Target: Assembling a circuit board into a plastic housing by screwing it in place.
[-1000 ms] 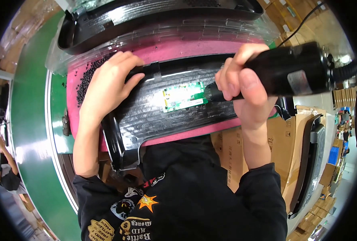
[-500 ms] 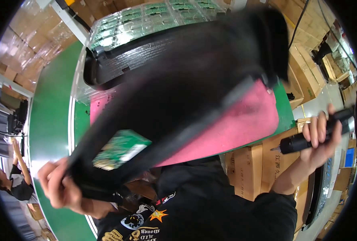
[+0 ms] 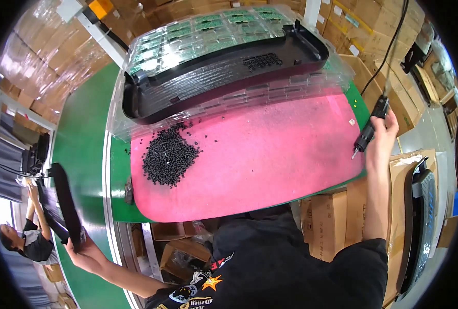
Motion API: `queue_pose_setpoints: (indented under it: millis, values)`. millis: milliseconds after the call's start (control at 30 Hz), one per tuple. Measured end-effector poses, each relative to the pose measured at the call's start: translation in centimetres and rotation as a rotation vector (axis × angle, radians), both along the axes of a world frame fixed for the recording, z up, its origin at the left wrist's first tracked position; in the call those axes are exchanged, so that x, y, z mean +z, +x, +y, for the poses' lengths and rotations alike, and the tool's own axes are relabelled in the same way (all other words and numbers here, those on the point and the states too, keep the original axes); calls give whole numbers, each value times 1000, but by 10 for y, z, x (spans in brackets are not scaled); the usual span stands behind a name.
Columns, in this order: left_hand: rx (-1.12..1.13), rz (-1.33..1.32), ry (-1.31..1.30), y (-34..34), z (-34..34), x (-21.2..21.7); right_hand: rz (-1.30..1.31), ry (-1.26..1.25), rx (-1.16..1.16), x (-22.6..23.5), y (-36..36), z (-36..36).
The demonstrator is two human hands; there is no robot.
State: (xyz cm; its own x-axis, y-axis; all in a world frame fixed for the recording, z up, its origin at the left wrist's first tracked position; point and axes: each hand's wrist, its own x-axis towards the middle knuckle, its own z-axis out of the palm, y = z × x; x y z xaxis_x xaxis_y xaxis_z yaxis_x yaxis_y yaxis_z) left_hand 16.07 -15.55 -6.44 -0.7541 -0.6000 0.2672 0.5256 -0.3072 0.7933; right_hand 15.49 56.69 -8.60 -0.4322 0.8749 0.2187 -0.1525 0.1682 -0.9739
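Far out to the left, over the green surface, my left hand (image 3: 78, 246) is closed on the lower end of a long black plastic housing (image 3: 66, 203), which stands on edge. My right hand (image 3: 384, 131) grips a black electric screwdriver (image 3: 371, 126) by the right edge of the pink mat (image 3: 270, 165). Its bit points down toward the mat; whether they touch I cannot tell. A heap of small black screws (image 3: 169, 157) lies on the mat's left part. Behind it, a second black housing (image 3: 208, 80) rests hollow side up on stacked clear plastic trays (image 3: 337, 77).
Green circuit boards (image 3: 208, 24) fill the top clear tray. A cable (image 3: 381, 67) runs up from the screwdriver. At the far left another person (image 3: 33, 242) reaches toward the green conveyor (image 3: 82, 129). Cardboard boxes (image 3: 324, 224) stand below the table; black housings (image 3: 419, 226) lean at the right.
The held housing, with a green board showing in it, has swung from over the mat to the far left. My right hand has brought the screwdriver up and inward to the mat's edge.
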Motion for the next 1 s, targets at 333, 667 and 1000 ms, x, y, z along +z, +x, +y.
queue_pose_setpoints:
  millis: [333,667,1000]
  values:
    - [589,-167,5,-64,-50,-66,-169,-465,725,38,-115,-136]
    - [674,-97,-1086,-51,56,-15,-309,-285,720,56,-135,-103]
    - [134,593,-516,-57,85,16,70,516,660,193,-136,-131]
